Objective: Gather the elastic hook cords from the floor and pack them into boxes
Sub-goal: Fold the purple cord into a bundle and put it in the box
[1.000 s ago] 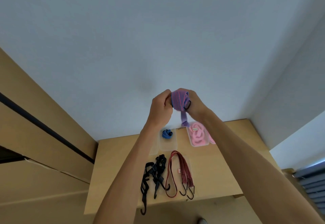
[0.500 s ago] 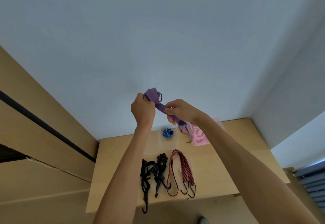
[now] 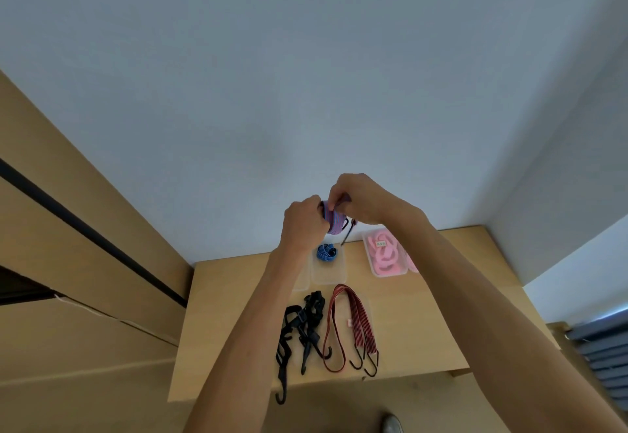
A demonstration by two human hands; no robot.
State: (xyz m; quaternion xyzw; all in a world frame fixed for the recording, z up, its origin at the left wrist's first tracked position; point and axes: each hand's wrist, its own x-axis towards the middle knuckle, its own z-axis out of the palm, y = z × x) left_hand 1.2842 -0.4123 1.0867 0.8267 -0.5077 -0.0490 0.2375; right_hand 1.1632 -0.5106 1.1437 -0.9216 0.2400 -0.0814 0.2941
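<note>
While both hands work at the frame's centre, the left hand [image 3: 303, 225] grips a purple cord [image 3: 333, 220] wound into a bundle and the right hand [image 3: 360, 202] pinches its top wrap; one hook [image 3: 350, 234] dangles below. Packing looks about half done: a blue cord [image 3: 326, 252] lies coiled in a clear box [image 3: 329, 271], a pink cord [image 3: 385, 256] fills another box [image 3: 368, 256], while the black cord [image 3: 302, 327] and red cord [image 3: 353, 324] lie loose lower down. The purple cord's second hook is hidden by fingers. A lid or further box left of the blue one is mostly covered by the left arm.
</note>
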